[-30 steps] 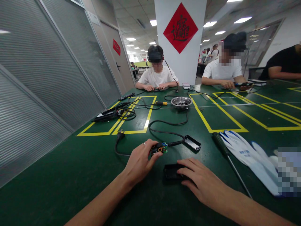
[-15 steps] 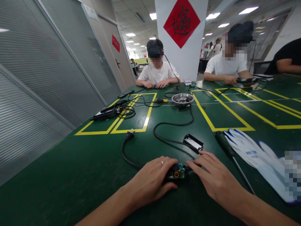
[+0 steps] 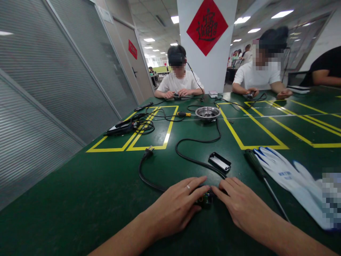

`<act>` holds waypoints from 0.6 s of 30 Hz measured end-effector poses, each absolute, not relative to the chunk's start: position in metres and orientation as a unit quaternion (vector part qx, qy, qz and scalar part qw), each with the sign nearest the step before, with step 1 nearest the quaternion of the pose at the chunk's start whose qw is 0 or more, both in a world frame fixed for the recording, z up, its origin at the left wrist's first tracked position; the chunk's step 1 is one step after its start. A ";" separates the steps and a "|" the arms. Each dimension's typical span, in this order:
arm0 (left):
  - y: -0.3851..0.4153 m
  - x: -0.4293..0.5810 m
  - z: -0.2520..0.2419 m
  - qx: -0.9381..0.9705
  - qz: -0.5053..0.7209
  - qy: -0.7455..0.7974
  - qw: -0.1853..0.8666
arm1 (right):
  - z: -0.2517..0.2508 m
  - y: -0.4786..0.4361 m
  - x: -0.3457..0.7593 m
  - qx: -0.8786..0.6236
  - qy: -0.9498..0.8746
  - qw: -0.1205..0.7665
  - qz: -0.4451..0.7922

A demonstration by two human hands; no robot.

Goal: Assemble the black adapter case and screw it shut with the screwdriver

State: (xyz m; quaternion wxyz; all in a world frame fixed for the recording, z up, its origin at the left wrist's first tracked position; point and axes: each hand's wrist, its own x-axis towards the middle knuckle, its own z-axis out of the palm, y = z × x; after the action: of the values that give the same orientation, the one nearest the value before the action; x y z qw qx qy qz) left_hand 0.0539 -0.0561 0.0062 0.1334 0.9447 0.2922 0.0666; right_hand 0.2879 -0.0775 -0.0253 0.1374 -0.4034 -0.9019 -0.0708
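Note:
An opened black power adapter [image 3: 207,202], its green circuit board partly showing, lies on the table between my hands. My left hand [image 3: 181,199] is closed over its left side, fingers on top and thumb along the near edge. My right hand [image 3: 236,195] is closed at the adapter's right end, where a black cable [image 3: 197,164] runs in under the fingers; its exact grip is hidden. A plug [image 3: 148,152] on a short cord leads in from the left. Just beyond my right hand lies a separate black adapter cover [image 3: 220,161], its pale inside facing up.
To the right lie a long dark-handled screwdriver [image 3: 266,181] and white-blue gloves [image 3: 290,174]. Farther back are a metal bowl [image 3: 207,113] with small parts, a yellow-black screwdriver [image 3: 183,114] and tangled cables [image 3: 141,125]. Two people sit across the green table [image 3: 93,199], which bears yellow tape lines.
My left fingers have slid forward and right over the circuit board, covering more of it. My right fingers have drawn back slightly from beside the cover.

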 end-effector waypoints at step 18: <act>-0.050 0.053 0.010 0.937 0.060 0.319 0.131 | -0.037 -0.030 0.327 -0.558 -0.797 0.228 -0.029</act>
State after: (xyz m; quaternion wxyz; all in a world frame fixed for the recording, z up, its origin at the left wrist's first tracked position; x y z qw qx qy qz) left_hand 0.0525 -0.0495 0.0103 0.1311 0.9366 0.3195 0.0599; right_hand 0.3267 -0.0298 -0.0372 0.2281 -0.5580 -0.7973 -0.0291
